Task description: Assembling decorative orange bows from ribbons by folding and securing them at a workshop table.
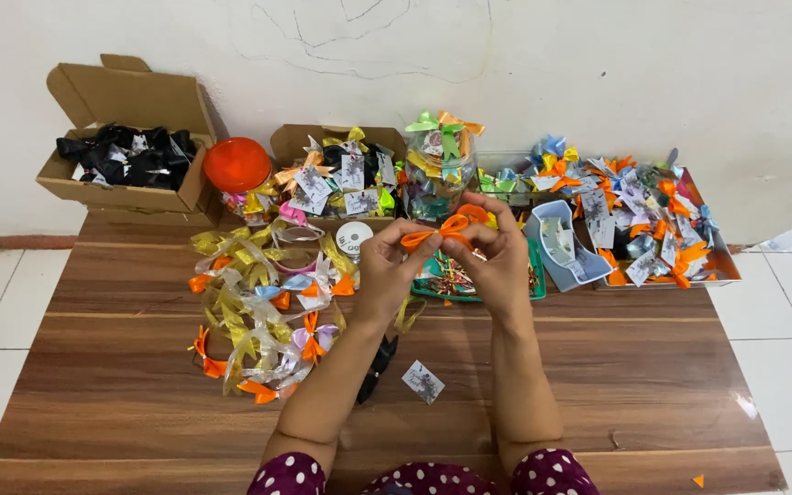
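Nearest the camera, two forearms in dotted maroon sleeves are reaching out over the wooden surface (598,385), where a small printed tag (423,381) and a black tool (377,367) are lying between them. Above these, the left hand (387,275) and right hand (499,264) are meeting, each grip pinching one end of an orange ribbon (446,229) held up over a green tray (533,286). Left of them, a heap of loose ribbon bows (263,302) is spreading. Farther back, a bow-filled glass jar (439,174), an orange lid (236,164) and a cardboard box of black bows (130,156) are standing along the wall.
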